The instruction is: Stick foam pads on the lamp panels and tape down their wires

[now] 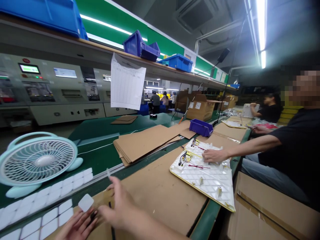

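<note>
My left hand (pixel 78 226) is low in the head view, palm partly up, with a white rounded-square pad (pixel 86 202) at its fingertips. A small dark thing by these fingers is too blurred to name. My right hand (pixel 122 205) is just to the right over the cardboard, thumb and forefinger apart. At its forefinger tip shows a thin pale strip (pixel 108 172); whether it is gripped is unclear. Left of my hands lie rows of similar white pads (pixel 50 216) and a longer sheet of pads (pixel 53 189).
A pale blue fan (pixel 45 161) stands at left. Cardboard sheets (pixel 147 141) lie stacked beyond my hands. White panels with wiring (pixel 207 180) lie at right, a co-worker's hand (pixel 215 155) on them. A purple bin (pixel 201 127) sits behind; a shelf with blue bins (pixel 178 62) hangs above.
</note>
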`<state>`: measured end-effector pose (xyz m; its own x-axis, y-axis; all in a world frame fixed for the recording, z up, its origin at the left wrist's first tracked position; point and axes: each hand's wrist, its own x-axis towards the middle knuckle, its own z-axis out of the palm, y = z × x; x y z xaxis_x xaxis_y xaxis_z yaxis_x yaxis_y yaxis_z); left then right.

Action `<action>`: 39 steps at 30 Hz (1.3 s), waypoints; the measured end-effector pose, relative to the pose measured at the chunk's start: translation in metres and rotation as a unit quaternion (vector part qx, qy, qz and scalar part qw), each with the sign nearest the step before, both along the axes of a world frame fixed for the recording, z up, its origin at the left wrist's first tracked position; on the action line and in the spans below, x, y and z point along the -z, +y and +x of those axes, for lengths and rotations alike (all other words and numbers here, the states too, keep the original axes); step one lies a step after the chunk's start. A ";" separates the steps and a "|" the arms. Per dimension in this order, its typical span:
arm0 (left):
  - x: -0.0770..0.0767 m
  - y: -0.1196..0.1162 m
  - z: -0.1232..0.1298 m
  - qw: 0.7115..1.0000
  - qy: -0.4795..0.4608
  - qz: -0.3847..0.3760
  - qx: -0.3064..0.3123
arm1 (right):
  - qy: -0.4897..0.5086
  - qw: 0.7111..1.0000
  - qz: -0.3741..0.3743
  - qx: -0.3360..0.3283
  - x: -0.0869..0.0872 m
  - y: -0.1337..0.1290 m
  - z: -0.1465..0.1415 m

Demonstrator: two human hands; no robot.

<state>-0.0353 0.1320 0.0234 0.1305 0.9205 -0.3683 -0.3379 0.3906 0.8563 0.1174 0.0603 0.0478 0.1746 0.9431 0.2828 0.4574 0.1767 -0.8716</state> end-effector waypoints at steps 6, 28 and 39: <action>0.011 0.007 -0.006 0.999 -0.030 -0.018 0.022 | -0.010 0.989 0.068 0.131 -0.024 -0.079 0.089; 0.027 0.003 -0.014 0.993 -0.107 -0.015 0.043 | -0.248 0.898 -0.250 0.263 0.022 -0.131 0.416; 0.028 0.009 -0.038 0.984 0.080 0.146 -0.062 | -0.346 0.901 -0.193 0.177 0.027 -0.084 0.272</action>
